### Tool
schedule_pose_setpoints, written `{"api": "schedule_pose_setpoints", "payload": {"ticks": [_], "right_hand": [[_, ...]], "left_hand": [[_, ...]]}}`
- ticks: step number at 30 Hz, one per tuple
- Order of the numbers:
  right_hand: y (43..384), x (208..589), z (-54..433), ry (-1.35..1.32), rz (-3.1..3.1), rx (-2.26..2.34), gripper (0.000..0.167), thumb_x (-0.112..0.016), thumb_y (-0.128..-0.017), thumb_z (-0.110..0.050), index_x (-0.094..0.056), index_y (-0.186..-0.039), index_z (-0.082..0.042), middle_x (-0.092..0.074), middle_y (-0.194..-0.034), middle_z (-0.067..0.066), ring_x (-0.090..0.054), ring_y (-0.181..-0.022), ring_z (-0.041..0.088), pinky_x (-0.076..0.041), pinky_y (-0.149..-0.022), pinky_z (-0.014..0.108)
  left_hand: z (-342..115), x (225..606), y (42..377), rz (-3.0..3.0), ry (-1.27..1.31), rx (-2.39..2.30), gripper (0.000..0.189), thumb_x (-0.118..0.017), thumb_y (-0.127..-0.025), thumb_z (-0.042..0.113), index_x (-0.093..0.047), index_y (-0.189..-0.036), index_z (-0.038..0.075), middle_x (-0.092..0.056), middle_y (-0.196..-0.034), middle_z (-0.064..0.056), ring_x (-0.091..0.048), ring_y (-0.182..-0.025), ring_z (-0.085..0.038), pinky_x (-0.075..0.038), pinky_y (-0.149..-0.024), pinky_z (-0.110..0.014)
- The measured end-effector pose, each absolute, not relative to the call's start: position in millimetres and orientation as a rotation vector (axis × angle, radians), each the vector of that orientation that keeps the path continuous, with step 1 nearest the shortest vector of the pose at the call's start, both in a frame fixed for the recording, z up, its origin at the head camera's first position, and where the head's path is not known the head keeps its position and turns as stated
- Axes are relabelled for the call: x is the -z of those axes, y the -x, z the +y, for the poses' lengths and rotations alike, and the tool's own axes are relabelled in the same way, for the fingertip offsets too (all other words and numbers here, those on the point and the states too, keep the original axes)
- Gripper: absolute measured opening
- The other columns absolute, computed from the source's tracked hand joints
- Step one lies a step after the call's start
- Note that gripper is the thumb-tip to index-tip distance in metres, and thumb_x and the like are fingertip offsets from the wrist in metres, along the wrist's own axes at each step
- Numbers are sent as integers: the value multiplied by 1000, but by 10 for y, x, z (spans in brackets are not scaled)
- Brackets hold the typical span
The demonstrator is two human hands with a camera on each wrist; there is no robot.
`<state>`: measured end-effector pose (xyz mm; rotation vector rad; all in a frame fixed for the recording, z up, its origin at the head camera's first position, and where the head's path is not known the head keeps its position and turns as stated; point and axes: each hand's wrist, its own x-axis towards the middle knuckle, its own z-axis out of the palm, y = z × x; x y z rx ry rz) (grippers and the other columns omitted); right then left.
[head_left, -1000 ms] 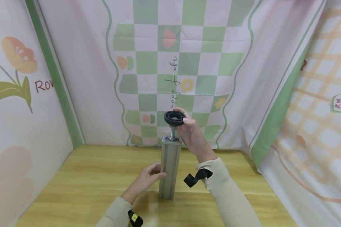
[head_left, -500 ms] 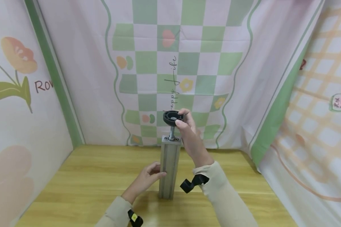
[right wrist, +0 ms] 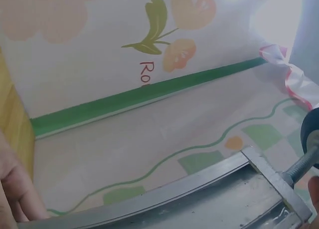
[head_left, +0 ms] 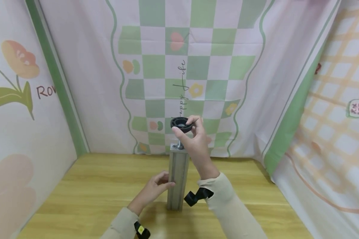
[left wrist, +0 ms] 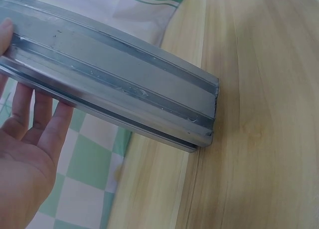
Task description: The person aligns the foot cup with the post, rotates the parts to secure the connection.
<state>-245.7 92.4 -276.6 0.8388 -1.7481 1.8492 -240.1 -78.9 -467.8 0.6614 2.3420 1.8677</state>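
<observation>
An aluminium extrusion profile [head_left: 178, 179] stands upright on the wooden table, grooved along its sides. From its top end plate rises a levelling foot [head_left: 174, 123], a black round base on a threaded steel stud [right wrist: 303, 165]. My right hand [head_left: 198, 146] pinches the black base, thumb at its front left rim and a fingertip bent over the inner edge. Lower down, my left hand [head_left: 156, 186] holds the profile from the left, its thumb on the near face. In the left wrist view, the other fingers [left wrist: 56, 131] reach along the profile's far side.
Under the profile lies the wood-grain table [head_left: 107, 179]. A curtain [head_left: 101, 109] with a green check print hangs behind it, and printed cloths enclose the left and right sides. Black straps [head_left: 198, 196] with small mounts sit on both wrists.
My right hand has turned around the black base, its thumb sweeping from the right rim to the front left. My left hand and the profile stay in place.
</observation>
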Motion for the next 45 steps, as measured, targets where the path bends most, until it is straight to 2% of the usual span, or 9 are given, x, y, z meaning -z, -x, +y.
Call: {"api": "schedule_pose_setpoints", "payload": {"ticks": [4, 7, 11, 13, 15, 20, 26, 31, 45], "right_hand": [[2457, 2777, 887, -739, -1769, -1682, 40, -78, -87, -27, -44, -103, -13, -41, -119, 7, -50, -110, 24, -37, -98, 44], [2463, 2811, 882, -729, -1745, -1646, 49, -76, -86, -32, -46, -118, -10, -39, -133, 5, -43, -124, 22, -35, -104, 46], [2493, 2820, 922, -798, -1736, -1742, 69, -64, -90, -37, -34, -148, -13, -29, -155, -2, -30, -142, 21, -28, -113, 52], [2527, 2795, 959, -853, -1749, -1842, 71, -55, -94, -41, -26, -154, -18, -28, -158, -6, -28, -144, 19, -22, -116, 53], [2574, 2759, 996, -950, -1734, -1964, 68, -48, -97, -42, -25, -156, -16, -30, -159, -4, -28, -145, 20, -18, -117, 54], [2668, 2716, 1069, -1214, -1687, -2190, 56, -36, -102, -31, -33, -152, -7, -24, -162, 7, -22, -147, 24, -10, -119, 51], [2703, 2752, 1099, -1311, -1645, -2297, 37, -34, -100, -21, -50, -134, -14, -37, -152, 18, -28, -144, 30, -15, -117, 49], [2691, 2774, 1091, -1281, -1612, -2316, 33, -37, -98, -21, -50, -128, -14, -42, -147, 17, -34, -140, 32, -22, -115, 47], [2632, 2859, 1028, -1129, -1608, -2165, 15, -47, -98, -24, -50, -112, -22, -46, -147, 14, -37, -140, 31, -28, -114, 41]], "left_hand": [[-787, 4680, 2401, 2355, -660, -1851, 30, -67, -97, 39, -64, -123, 24, -67, -116, 2, -60, -111, -20, -49, -96, -44], [-781, 4678, 2401, 2359, -659, -1847, 31, -67, -97, 40, -64, -123, 24, -67, -116, 3, -60, -111, -19, -49, -96, -44], [-777, 4683, 2410, 2353, -662, -1861, 30, -67, -97, 39, -65, -123, 24, -68, -116, 2, -60, -110, -20, -49, -96, -44], [-779, 4686, 2411, 2356, -659, -1860, 31, -67, -97, 39, -65, -123, 23, -67, -116, 2, -60, -110, -20, -49, -96, -44], [-782, 4685, 2408, 2362, -656, -1853, 31, -67, -97, 39, -64, -123, 23, -67, -116, 1, -60, -110, -21, -49, -96, -44], [-794, 4677, 2398, 2371, -655, -1842, 32, -66, -98, 40, -63, -124, 23, -66, -117, 1, -59, -111, -22, -49, -96, -45], [-789, 4684, 2398, 2373, -666, -1856, 30, -67, -97, 38, -64, -123, 23, -67, -114, 1, -60, -110, -22, -50, -95, -44], [-783, 4691, 2403, 2364, -657, -1862, 30, -67, -97, 39, -65, -122, 24, -67, -114, 2, -60, -110, -22, -50, -95, -44], [-775, 4700, 2409, 2350, -654, -1877, 30, -66, -98, 38, -65, -123, 22, -67, -116, 1, -60, -111, -21, -49, -96, -43]]}}
